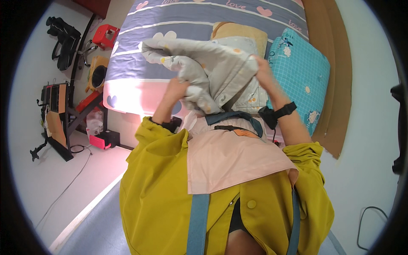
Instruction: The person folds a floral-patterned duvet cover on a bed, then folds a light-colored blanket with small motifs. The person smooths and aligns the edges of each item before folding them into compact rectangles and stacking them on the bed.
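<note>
Grey quilted cloth (229, 63), printed with small orange and yellow shapes, is held bunched above the near edge of the bed (127, 70). Its lower left fold is gripped by the left hand (176, 88), the fingertips being hidden among the folds. Its right margin is grasped by the right hand (262, 70), whose fingers are partly covered. Between the hands a loose roll is formed, and its far end is left pointing toward the bed's left edge. Behind it a beige cushion (244, 30) is partly hidden; toward the bed's right edge a teal checked pillow (299, 72) is laid, near the right hand.

For good handling, every layer should be caught in each grip, since padding this thick is likely to slip. The pull should be shared evenly, the roll opened out before creases are pressed, and the margins squared against the bed's near edge. Snagging on the right wrist's black strap (285, 111) should be avoided.
</note>
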A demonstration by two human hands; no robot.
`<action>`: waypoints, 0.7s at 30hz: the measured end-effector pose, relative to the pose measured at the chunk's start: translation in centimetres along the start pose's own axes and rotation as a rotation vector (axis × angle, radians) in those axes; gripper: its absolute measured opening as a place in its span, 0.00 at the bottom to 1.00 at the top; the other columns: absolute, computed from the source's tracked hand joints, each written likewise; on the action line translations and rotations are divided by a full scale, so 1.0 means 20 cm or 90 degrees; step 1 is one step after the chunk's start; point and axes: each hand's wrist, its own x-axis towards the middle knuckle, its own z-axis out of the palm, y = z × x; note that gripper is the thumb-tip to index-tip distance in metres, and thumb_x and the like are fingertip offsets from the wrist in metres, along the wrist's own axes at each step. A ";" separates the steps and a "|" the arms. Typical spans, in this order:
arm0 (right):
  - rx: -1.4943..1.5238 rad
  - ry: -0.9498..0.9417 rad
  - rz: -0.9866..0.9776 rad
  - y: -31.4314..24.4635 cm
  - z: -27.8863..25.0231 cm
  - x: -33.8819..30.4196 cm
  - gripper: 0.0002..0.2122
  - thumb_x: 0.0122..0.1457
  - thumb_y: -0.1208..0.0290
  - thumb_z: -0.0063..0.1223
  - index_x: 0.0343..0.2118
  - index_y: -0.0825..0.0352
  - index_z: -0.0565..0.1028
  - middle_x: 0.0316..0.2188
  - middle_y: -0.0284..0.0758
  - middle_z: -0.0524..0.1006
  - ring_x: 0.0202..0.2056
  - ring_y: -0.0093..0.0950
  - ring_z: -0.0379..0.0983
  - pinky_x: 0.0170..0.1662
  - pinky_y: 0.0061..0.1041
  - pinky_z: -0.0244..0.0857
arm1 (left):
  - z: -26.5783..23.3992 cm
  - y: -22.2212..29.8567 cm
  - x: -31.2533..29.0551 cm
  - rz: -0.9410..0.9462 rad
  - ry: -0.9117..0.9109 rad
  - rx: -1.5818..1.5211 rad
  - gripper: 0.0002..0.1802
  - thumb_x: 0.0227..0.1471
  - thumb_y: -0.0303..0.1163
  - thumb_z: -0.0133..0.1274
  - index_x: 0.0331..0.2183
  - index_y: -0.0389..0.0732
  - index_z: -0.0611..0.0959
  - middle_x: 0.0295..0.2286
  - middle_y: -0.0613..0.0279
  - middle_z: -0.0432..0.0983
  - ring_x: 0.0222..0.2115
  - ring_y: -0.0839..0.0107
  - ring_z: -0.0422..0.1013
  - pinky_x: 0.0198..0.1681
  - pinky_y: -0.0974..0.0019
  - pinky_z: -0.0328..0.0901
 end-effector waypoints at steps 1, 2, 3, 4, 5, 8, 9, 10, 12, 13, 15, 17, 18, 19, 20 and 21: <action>-0.052 0.086 0.030 0.12 -0.07 0.01 0.13 0.50 0.73 0.47 0.39 0.69 0.71 0.33 0.35 0.75 0.36 0.24 0.69 0.40 0.21 0.61 | -0.08 0.01 0.00 -0.037 0.043 0.069 0.16 0.39 0.31 0.47 0.31 0.29 0.77 0.25 0.47 0.75 0.26 0.58 0.73 0.28 0.62 0.66; 0.047 0.085 0.020 0.03 -0.13 0.02 0.13 0.50 0.71 0.48 0.39 0.70 0.71 0.34 0.36 0.74 0.37 0.25 0.69 0.41 0.22 0.61 | -0.17 -0.15 0.04 -0.013 0.118 0.089 0.16 0.38 0.30 0.47 0.31 0.29 0.77 0.24 0.47 0.75 0.26 0.59 0.73 0.28 0.62 0.66; 0.144 0.087 0.011 -0.09 -0.20 0.02 0.14 0.50 0.70 0.49 0.39 0.71 0.71 0.36 0.36 0.74 0.39 0.25 0.68 0.41 0.22 0.61 | -0.26 -0.33 0.09 0.014 0.190 0.108 0.16 0.38 0.30 0.47 0.31 0.29 0.77 0.24 0.47 0.75 0.27 0.59 0.73 0.29 0.62 0.65; 0.235 0.158 0.038 -0.07 -0.31 0.03 0.14 0.51 0.70 0.48 0.40 0.71 0.70 0.38 0.37 0.72 0.40 0.26 0.68 0.42 0.23 0.62 | -0.34 -0.41 0.09 -0.012 0.195 0.044 0.17 0.37 0.28 0.45 0.32 0.30 0.77 0.26 0.45 0.75 0.29 0.58 0.73 0.31 0.61 0.65; 0.330 0.218 0.063 -0.06 -0.38 0.07 0.14 0.52 0.69 0.48 0.40 0.71 0.70 0.40 0.38 0.71 0.42 0.27 0.68 0.42 0.24 0.62 | -0.44 -0.68 0.16 0.009 0.228 -0.019 0.17 0.37 0.28 0.45 0.32 0.30 0.77 0.28 0.44 0.75 0.31 0.56 0.72 0.34 0.60 0.64; 0.542 0.339 0.016 -0.32 -0.48 0.13 0.15 0.55 0.69 0.44 0.43 0.72 0.68 0.43 0.38 0.69 0.43 0.30 0.68 0.43 0.28 0.64 | -0.58 -1.04 0.17 -0.161 0.331 0.287 0.25 0.37 0.34 0.50 0.39 0.29 0.73 0.33 0.41 0.72 0.36 0.51 0.69 0.40 0.59 0.63; 0.513 0.355 -0.020 -0.34 -0.53 0.15 0.16 0.56 0.68 0.42 0.44 0.72 0.66 0.44 0.38 0.69 0.43 0.31 0.67 0.43 0.29 0.64 | -0.51 -0.89 0.11 -0.251 0.396 0.278 0.29 0.36 0.37 0.52 0.41 0.29 0.71 0.35 0.40 0.71 0.37 0.50 0.69 0.41 0.58 0.63; 0.494 0.357 -0.056 -0.38 -0.54 0.17 0.16 0.57 0.67 0.39 0.46 0.72 0.65 0.46 0.39 0.68 0.44 0.32 0.67 0.44 0.30 0.65 | -0.49 -0.79 0.03 -0.349 0.475 0.267 0.33 0.36 0.39 0.54 0.43 0.29 0.69 0.36 0.40 0.70 0.39 0.49 0.68 0.43 0.58 0.63; 0.468 0.278 -0.088 -0.42 -0.48 0.19 0.16 0.57 0.67 0.40 0.44 0.72 0.67 0.44 0.39 0.69 0.43 0.31 0.67 0.43 0.30 0.65 | -0.47 -0.90 0.12 -0.124 0.374 0.189 0.41 0.33 0.43 0.60 0.47 0.30 0.64 0.41 0.40 0.65 0.44 0.51 0.64 0.46 0.59 0.61; 0.441 0.222 -0.092 -0.43 -0.43 0.20 0.15 0.57 0.67 0.41 0.42 0.72 0.68 0.41 0.38 0.71 0.40 0.28 0.69 0.41 0.29 0.65 | -0.41 -0.79 0.12 0.041 0.255 0.109 0.40 0.36 0.41 0.60 0.48 0.30 0.62 0.44 0.41 0.63 0.46 0.54 0.62 0.47 0.60 0.60; 0.427 0.094 -0.164 -0.50 -0.25 0.19 0.14 0.57 0.67 0.40 0.41 0.71 0.69 0.37 0.34 0.72 0.35 0.23 0.70 0.37 0.22 0.65 | -0.21 -0.42 0.08 0.089 0.004 -0.052 0.42 0.37 0.41 0.60 0.49 0.30 0.60 0.46 0.42 0.62 0.47 0.56 0.61 0.48 0.60 0.59; 0.338 0.017 -0.161 -0.61 -0.03 0.18 0.11 0.56 0.74 0.41 0.41 0.70 0.70 0.34 0.32 0.73 0.33 0.19 0.70 0.33 0.19 0.65 | -0.03 -0.15 -0.01 0.211 -0.141 -0.031 0.44 0.36 0.42 0.60 0.51 0.32 0.58 0.48 0.42 0.60 0.48 0.55 0.60 0.48 0.59 0.58; 0.338 -0.021 -0.050 -0.66 0.05 0.17 0.11 0.55 0.76 0.42 0.41 0.69 0.70 0.34 0.30 0.73 0.32 0.18 0.69 0.33 0.17 0.65 | 0.06 -0.03 -0.05 0.255 -0.144 -0.045 0.42 0.37 0.41 0.59 0.50 0.32 0.59 0.46 0.42 0.62 0.48 0.55 0.61 0.47 0.60 0.58; 0.300 -0.049 -0.077 -0.63 0.11 0.18 0.11 0.55 0.76 0.42 0.41 0.68 0.70 0.35 0.30 0.73 0.31 0.17 0.69 0.32 0.16 0.65 | 0.14 0.08 -0.10 0.300 -0.149 -0.057 0.40 0.38 0.40 0.59 0.49 0.31 0.60 0.45 0.42 0.63 0.47 0.55 0.61 0.47 0.60 0.59; 0.184 -0.045 -0.096 -0.58 0.17 0.19 0.11 0.56 0.75 0.40 0.41 0.69 0.71 0.35 0.31 0.73 0.33 0.18 0.69 0.34 0.17 0.65 | 0.18 0.17 -0.12 0.311 -0.153 -0.053 0.38 0.39 0.39 0.58 0.48 0.31 0.62 0.44 0.42 0.65 0.47 0.55 0.62 0.46 0.61 0.59; 0.112 -0.070 -0.122 -0.61 0.23 0.17 0.11 0.57 0.74 0.40 0.42 0.69 0.70 0.35 0.31 0.73 0.34 0.18 0.69 0.35 0.17 0.65 | 0.20 0.22 -0.13 0.315 -0.148 -0.049 0.35 0.40 0.38 0.57 0.47 0.32 0.64 0.43 0.42 0.66 0.46 0.55 0.63 0.46 0.61 0.59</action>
